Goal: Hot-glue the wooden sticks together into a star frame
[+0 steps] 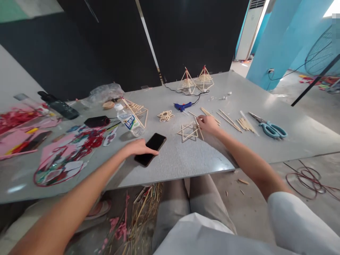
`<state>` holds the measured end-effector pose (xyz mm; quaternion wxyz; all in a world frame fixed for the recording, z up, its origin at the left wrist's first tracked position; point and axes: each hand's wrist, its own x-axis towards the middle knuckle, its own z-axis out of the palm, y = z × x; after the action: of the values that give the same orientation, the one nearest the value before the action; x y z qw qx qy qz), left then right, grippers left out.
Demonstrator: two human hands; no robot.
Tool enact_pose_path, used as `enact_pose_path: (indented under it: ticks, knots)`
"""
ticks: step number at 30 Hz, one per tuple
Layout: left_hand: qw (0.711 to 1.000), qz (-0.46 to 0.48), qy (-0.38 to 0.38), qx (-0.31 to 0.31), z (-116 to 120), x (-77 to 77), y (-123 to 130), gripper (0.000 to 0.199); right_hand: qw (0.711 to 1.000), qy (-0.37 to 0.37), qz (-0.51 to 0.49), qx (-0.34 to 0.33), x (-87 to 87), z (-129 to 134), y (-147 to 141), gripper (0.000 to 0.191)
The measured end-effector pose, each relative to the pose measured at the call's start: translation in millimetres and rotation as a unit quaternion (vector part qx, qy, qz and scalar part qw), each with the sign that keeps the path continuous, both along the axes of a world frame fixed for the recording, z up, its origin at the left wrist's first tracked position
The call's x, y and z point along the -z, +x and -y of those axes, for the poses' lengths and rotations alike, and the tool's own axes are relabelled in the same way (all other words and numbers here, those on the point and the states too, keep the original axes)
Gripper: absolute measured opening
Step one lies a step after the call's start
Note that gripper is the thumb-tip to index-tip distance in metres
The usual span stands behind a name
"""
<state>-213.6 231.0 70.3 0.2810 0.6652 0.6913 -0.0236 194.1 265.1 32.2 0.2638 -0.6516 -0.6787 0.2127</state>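
My left hand (139, 147) is closed on a black smartphone (154, 143) at the table's front edge, its thumb across the lower end; the other fingers are partly hidden. My right hand (208, 124) is pinched around a thin wooden stick (200, 132), beside a flat six-pointed star (188, 131) made of sticks. Just beyond that hand lies a bundle of loose sticks (209, 115). A smaller layered star (165, 115) sits farther left, and a blue glue gun (183, 106) lies behind the larger star.
Two stick pyramids (187, 83) stand at the back. Scissors (272, 129) and short sticks (245, 124) lie to the right. Leftward are a plastic bottle (130, 122), another stick frame (143, 115), a black box (97, 121) and red and green scraps (82, 148). A cord trails from the glue gun.
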Motion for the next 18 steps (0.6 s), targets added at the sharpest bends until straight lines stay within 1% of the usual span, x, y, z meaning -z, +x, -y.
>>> enact_pose_path:
  ticks: [2,4,6,7,9,11,12,13,15,17,18]
  knots:
    - [0.998,0.064,0.004,-0.008,1.2,-0.3,3.5,0.059,0.999,0.022,0.039,0.018,-3.6,2.4,-2.4,0.045]
    - [0.988,0.151,0.012,-0.021,7.2,2.0,8.6,0.054,0.997,0.035,0.068,0.027,-6.8,5.3,-3.4,0.045]
    - [0.968,0.246,0.014,-0.037,14.8,4.6,17.1,0.054,0.995,0.048,0.085,0.031,-9.9,8.2,-3.1,0.044]
    - [0.954,0.296,0.018,-0.046,17.8,5.4,22.6,0.056,0.994,0.056,0.089,0.032,-11.3,9.6,-2.7,0.044]
    - [0.914,0.401,0.033,-0.063,19.6,5.0,35.9,0.064,0.993,0.076,0.087,0.033,-13.8,11.9,-1.9,0.046]
    - [0.862,0.498,0.052,-0.08,14.3,2.7,51.3,0.071,0.992,0.095,0.077,0.031,-15.1,13.7,-1.7,0.047]
    - [0.836,0.539,0.056,-0.088,9.1,1.4,59.7,0.07,0.992,0.105,0.07,0.028,-15.1,14.5,-1.9,0.047]
    - [0.811,0.574,0.055,-0.097,2.7,0.5,68.6,0.066,0.991,0.115,0.061,0.023,-14.7,15.3,-2.4,0.047]
    - [0.77,0.627,0.043,-0.113,-11.4,1.8,88.1,0.052,0.99,0.132,0.043,0.007,-13.3,17.1,-3.7,0.046]
    - [0.738,0.663,0.019,-0.124,-23.3,8.4,108.7,0.039,0.989,0.144,0.024,-0.016,-11.4,19.6,-5.9,0.045]
    - [0.727,0.676,0.001,-0.125,-27.2,13.6,118.6,0.035,0.988,0.149,0.015,-0.037,-10.2,21.2,-7.5,0.043]
